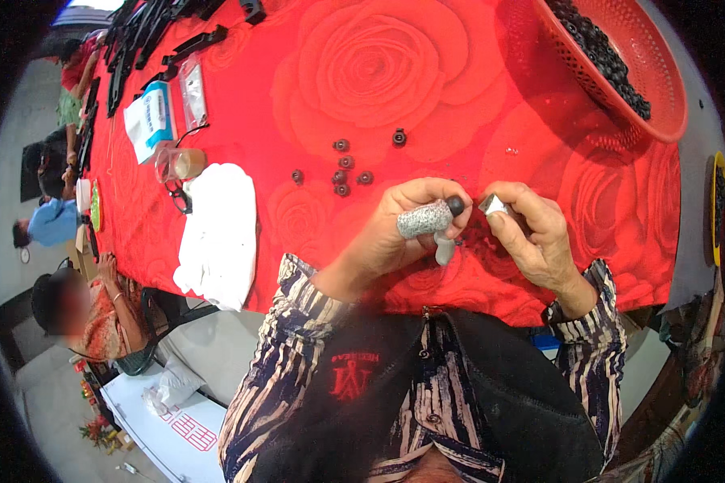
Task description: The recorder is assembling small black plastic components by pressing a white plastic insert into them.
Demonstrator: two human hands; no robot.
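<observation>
My left hand (383, 229) pinches a small round black part (455, 205) between its fingertips. A grey speckled finger sleeve (423, 219) covers one of its fingers, and a pale translucent cover (444, 249) shows on another. Just to the right, my right hand (540, 237) is closed with thumb and fingers on a small flat piece with a whitish face (495, 204); its exact kind is unclear. The two hands are close together but apart. Beyond them several similar black parts (345, 163) lie loose on the red rose-patterned tablecloth (362, 64).
A red perforated basket (660, 88) of black parts stands at the far right. To the left lie a white cloth (217, 233), a cup (188, 163) and a blue-white packet (151, 121). Long black pieces (149, 32) are heaped far left. Other people (109, 314) sit along the left side.
</observation>
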